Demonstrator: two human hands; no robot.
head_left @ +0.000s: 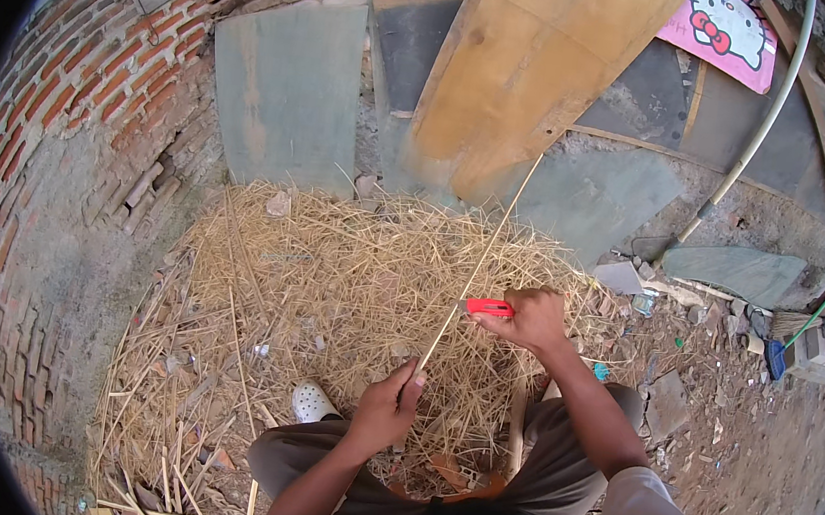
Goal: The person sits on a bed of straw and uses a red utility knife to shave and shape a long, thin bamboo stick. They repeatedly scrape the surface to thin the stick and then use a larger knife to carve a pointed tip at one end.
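Left grip (pixel 386 411) pinches the lower part of a long, thin, straw-coloured strip (pixel 503 225), likely steadying it; strip slants up over a loose, pale-yellow straw pile (pixel 330 274). Right grip (pixel 534 319) wraps a red plastic-handled cutter (pixel 490 307), tip at strip, contact unclear. The 2 grips sit apart, presumably keeping the left clear of the cutter.

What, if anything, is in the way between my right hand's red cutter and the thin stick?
Nothing visible. Your right hand holds the red cutter with its tip right at the thin stick, gripped lower down by your left hand. The straw lies beneath, not between them.
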